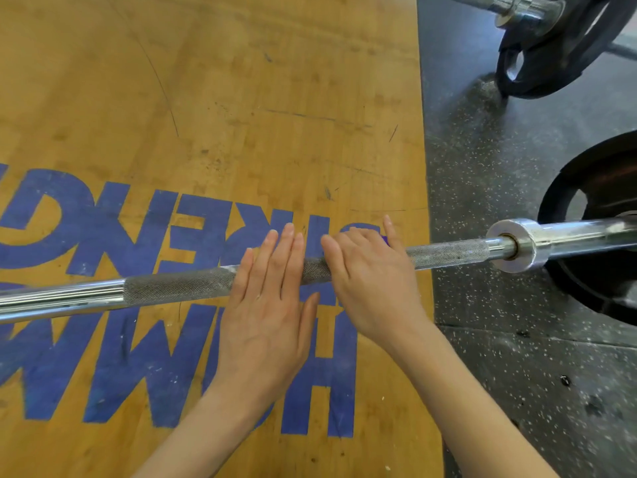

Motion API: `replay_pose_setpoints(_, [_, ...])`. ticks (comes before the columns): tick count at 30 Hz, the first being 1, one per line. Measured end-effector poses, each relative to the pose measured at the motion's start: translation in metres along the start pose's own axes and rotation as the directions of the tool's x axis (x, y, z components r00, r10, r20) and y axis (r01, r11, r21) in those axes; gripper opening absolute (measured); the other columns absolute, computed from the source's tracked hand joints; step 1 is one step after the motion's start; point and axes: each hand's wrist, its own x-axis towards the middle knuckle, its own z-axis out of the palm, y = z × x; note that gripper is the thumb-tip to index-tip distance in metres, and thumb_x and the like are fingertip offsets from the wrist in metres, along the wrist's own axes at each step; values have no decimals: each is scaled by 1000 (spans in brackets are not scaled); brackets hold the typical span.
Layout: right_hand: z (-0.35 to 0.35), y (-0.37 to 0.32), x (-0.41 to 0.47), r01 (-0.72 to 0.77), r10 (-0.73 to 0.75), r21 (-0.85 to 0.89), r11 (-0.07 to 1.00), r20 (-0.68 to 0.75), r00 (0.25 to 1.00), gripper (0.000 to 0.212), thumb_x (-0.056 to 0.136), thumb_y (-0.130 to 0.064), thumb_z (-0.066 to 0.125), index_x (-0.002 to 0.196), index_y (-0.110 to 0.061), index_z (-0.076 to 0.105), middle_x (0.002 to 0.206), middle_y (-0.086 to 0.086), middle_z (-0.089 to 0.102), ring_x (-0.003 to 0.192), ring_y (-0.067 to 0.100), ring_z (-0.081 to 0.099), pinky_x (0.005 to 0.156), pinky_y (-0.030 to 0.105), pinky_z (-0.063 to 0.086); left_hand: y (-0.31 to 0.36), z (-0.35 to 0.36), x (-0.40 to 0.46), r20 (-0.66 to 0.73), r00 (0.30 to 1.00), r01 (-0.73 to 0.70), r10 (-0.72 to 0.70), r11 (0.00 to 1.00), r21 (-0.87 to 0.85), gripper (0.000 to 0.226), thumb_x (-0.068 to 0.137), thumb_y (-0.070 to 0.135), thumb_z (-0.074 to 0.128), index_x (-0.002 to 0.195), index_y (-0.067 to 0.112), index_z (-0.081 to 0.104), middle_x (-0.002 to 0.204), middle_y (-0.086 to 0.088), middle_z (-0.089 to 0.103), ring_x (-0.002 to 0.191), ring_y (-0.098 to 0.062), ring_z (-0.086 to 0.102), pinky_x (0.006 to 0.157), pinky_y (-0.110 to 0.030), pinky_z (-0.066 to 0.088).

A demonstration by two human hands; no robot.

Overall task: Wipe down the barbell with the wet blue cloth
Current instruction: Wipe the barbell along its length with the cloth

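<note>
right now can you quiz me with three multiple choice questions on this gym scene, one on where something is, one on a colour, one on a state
1. Where is the cloth?
A. Under the right hand, on the bar
B. Lying on the black mat
C. Hanging from the weight plate

2. What colour are the big letters on the wooden floor?
A. Red
B. Blue
C. White

3. How is the left hand placed?
A. Clenched in a fist away from the bar
B. Flat, fingers straight, across the bar
C. Gripping the weight plate

Answers:
1 A: a scrap of the cloth shows past the fingers of the right hand, which curls over the bar.
2 B: the letters on the wooden floor are blue.
3 B: the left hand lies open over the bar, far from the weight plate.
</note>
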Motion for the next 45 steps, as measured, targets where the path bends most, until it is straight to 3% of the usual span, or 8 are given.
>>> replay_pose_setpoints(4, [3, -5, -41, 12, -10, 17, 1000, -131, 991, 49, 105, -34, 27, 138, -14, 59, 141, -1, 59, 140, 26, 47, 118, 50, 20, 3, -4, -6, 4, 1000, 3, -2, 1000, -17, 61, 100, 31, 37, 151, -3, 41, 159, -17, 38, 148, -31, 36, 124, -43, 13])
replay_pose_setpoints(11, [-38, 2, 32, 75, 18, -168, 983, 496, 868, 29, 109, -19, 30, 137, -18, 33, 77, -1, 42, 77, 30, 48, 56, 35, 32, 4, -13, -13, 66, 998, 8, -3, 996, -84, 63, 102, 36, 35, 152, -3, 39, 161, -15, 36, 150, -31, 32, 126, -43, 9])
replay_pose_setpoints(15, [-12, -5, -11, 11, 1, -149, 989, 78, 997, 28, 103, -17, 31, 91, -16, 56, 76, -1, 57, 77, 31, 58, 79, 45, 48, 2, -18, -12, 56, 998, -4, 11, 994, -110, 63, 104, 36, 33, 155, -1, 34, 163, -15, 30, 153, -30, 26, 126, -44, 6])
replay_pose_setpoints(19, [1, -12, -47, -80, 83, 42, 996, -91, 992, 41, 106, -31, 28, 120, -17, 64, 118, -5, 65, 126, 21, 54, 123, 43, 19, 1, -17, -4, 67, 998, 16, -9, 995, -96, 61, 105, 34, 29, 150, -5, 40, 159, -19, 38, 150, -34, 32, 123, -48, 13])
replay_pose_setpoints(24, [-2, -5, -6, -53, 71, -187, 981, 91, 993, 52, 98, -29, 7, 81, -16, 54, 66, 0, 51, 69, 30, 52, 109, 48, 37, 1, -14, -7, 88, 996, -17, 22, 998, -61, 58, 105, 32, 29, 144, -7, 49, 152, -22, 46, 145, -37, 41, 118, -51, 22])
replay_pose_setpoints(36, [12, -11, -76, -59, 73, 93, 994, -149, 986, 40, 106, -31, 31, 127, -14, 61, 128, -4, 62, 136, 22, 48, 125, 41, 13, 8, -19, -28, 84, 996, -39, 44, 997, -61, 58, 104, 34, 33, 145, -4, 49, 154, -20, 45, 147, -35, 37, 124, -43, 13])
replay_pose_setpoints(42, [-13, -8, -43, -4, 7, -18, 1000, 181, 984, 15, 95, -9, 56, 88, -16, 45, 65, -4, 44, 64, 32, 48, 73, 41, 41, 13, -23, -43, 107, 993, -38, 47, 996, -84, 60, 104, 36, 32, 148, -2, 45, 158, -16, 41, 149, -32, 33, 125, -42, 10])
replay_pose_setpoints(45, [-9, -9, -76, -12, 12, -3, 1000, 23, 1000, 12, 100, -19, 50, 104, -14, 61, 92, -1, 63, 94, 29, 60, 101, 48, 40, 14, -23, -49, 101, 993, -47, 55, 995, -85, 60, 104, 35, 33, 149, -2, 44, 159, -16, 39, 150, -32, 32, 125, -43, 12])
